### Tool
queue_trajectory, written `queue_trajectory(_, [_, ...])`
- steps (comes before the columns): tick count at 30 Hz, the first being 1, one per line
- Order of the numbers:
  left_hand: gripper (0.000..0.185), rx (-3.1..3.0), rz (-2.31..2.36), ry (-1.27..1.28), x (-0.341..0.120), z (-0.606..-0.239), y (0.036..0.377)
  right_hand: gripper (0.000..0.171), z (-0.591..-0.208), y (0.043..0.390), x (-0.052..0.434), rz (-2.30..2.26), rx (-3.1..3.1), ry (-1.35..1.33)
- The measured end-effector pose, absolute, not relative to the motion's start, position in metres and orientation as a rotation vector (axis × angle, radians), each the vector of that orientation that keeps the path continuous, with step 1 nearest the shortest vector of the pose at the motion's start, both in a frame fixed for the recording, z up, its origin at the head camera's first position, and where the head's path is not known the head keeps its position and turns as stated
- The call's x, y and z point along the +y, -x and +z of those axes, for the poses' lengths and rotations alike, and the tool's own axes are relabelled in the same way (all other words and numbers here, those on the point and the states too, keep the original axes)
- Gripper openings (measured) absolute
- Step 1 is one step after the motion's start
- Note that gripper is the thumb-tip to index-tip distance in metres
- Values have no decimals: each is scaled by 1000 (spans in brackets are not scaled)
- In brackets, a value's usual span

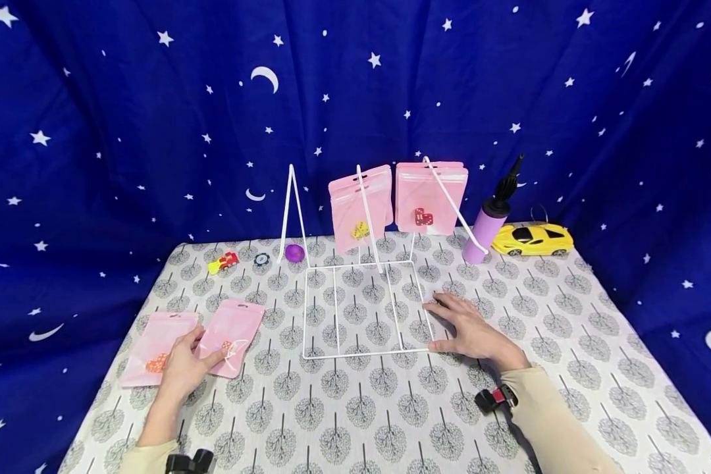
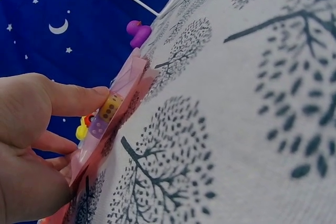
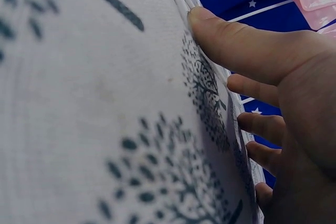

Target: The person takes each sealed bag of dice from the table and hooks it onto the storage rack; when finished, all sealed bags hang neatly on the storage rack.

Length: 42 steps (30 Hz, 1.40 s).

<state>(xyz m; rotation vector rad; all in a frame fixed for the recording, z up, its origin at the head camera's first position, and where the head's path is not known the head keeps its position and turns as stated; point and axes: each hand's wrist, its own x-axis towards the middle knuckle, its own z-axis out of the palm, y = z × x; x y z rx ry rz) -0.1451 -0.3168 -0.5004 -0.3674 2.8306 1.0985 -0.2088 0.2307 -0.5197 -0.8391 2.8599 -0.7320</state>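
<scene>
My left hand [image 1: 184,362] pinches the side edge of a pink zip bag [image 1: 232,329] between thumb and fingers. Dice [image 2: 108,107] show through its plastic, close to the thumb. Partly beneath that hand lies a second pink zip bag [image 1: 148,342] with orange dice [image 1: 157,363] inside. Over at the right, my right hand [image 1: 465,329] rests with fingers spread at the front right corner of a white wire display rack [image 1: 361,355]. Pink bags hang on two of its arms: one front bag [image 1: 346,204] shows yellow dice, the other [image 1: 411,191] red dice.
Behind the rack's left arm sits a purple rubber duck [image 1: 294,253]. A poker chip [image 1: 262,259] and a red-and-yellow toy [image 1: 223,263] lie left of it. At the back right stand a purple hand pump [image 1: 486,230] and a yellow toy car [image 1: 532,239]. A blue starry curtain [image 1: 355,99] hangs behind.
</scene>
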Motion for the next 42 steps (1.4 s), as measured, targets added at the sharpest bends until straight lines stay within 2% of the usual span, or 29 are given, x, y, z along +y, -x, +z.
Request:
queue_trajectory(16, [93,2814,1148,405,-315,-501,145,85,-519,211,231,-746,2857,825])
queue_trajectory(26, [84,2857,1140,411,-312,-501,141,86,-520,211,231,-746,2850,815])
queue_trajectory(36, [61,2916,1214,395,-308,-495,136,86,-522,211,232,-745,2857,822])
queue_trajectory(42, [62,2832,1279,475,-304,-491,131,86,-523,211,232,-749,2856,835])
